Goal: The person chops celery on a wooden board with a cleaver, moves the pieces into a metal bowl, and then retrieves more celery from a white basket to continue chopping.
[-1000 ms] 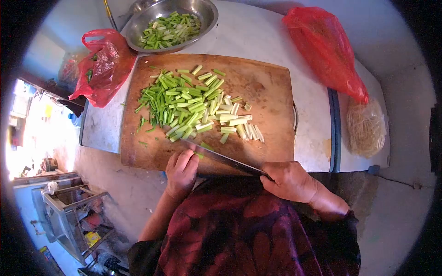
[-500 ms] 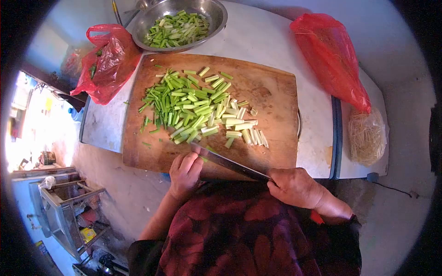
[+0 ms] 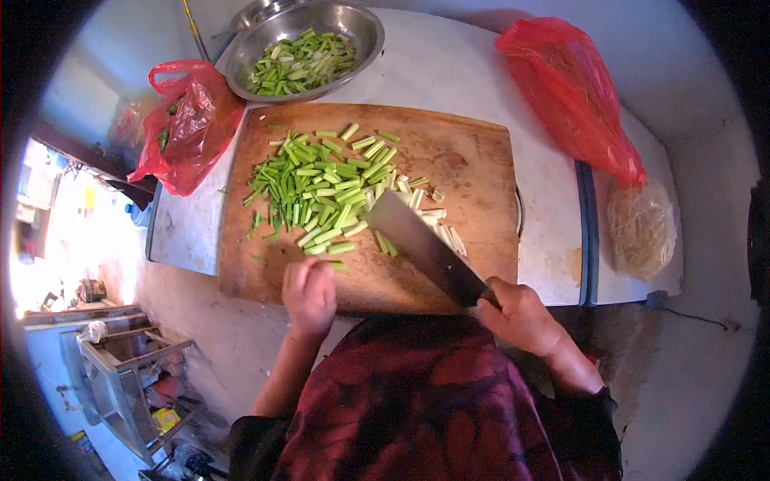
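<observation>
My right hand is wrapped around the handle of a cleaver. The broad blade slants up and left over the wooden cutting board, its far end touching or just above the cut celery. My left hand, a little blurred, is at the board's front edge with its fingers curled in; what they hold, if anything, is hidden. A short green celery piece lies just beyond those fingers. Pale stalk pieces are partly covered by the blade.
A steel bowl with cut celery stands behind the board. One red plastic bag is at the left, another red bag at the right. Near the latter sits a clear bag of thin pale strands. A metal-framed rack stands low at the left.
The cleaver has lifted off the front of the board and swung up and right, its blade turned flatter to view. My left hand has drawn slightly left and down, away from the blade.
</observation>
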The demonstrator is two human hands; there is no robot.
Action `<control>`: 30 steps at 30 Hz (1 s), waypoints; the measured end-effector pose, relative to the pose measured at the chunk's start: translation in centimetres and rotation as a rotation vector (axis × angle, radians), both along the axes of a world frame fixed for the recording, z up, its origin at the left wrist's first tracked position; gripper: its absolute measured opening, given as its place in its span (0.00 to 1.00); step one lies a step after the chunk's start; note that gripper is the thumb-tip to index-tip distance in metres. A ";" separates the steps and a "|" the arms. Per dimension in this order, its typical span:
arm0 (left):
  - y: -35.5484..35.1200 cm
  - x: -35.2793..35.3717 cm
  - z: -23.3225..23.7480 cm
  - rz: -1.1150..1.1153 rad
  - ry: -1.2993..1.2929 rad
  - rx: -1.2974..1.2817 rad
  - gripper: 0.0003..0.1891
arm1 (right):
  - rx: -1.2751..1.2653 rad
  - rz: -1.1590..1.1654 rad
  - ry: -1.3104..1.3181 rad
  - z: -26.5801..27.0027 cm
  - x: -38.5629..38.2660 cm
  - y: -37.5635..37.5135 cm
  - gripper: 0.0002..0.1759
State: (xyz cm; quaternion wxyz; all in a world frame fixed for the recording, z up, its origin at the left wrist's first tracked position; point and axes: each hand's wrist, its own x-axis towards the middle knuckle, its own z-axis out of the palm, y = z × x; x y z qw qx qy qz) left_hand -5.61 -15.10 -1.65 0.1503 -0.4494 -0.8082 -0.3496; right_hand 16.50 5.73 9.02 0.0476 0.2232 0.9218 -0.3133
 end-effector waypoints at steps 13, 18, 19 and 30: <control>3.6 -4.2 3.3 -0.095 -0.010 0.071 0.04 | -0.023 -0.145 0.079 0.9 2.1 0.5 0.10; 7.6 -11.0 5.2 -0.098 0.060 -0.015 0.02 | -0.065 -0.243 0.061 0.4 2.9 0.8 0.13; 8.7 -11.8 5.7 -0.148 0.068 -0.081 0.03 | -0.068 -0.263 0.071 0.3 3.0 0.7 0.12; 13.0 -11.0 6.8 -0.311 0.048 -0.737 0.06 | -0.133 -0.358 0.052 -0.1 4.3 0.6 0.15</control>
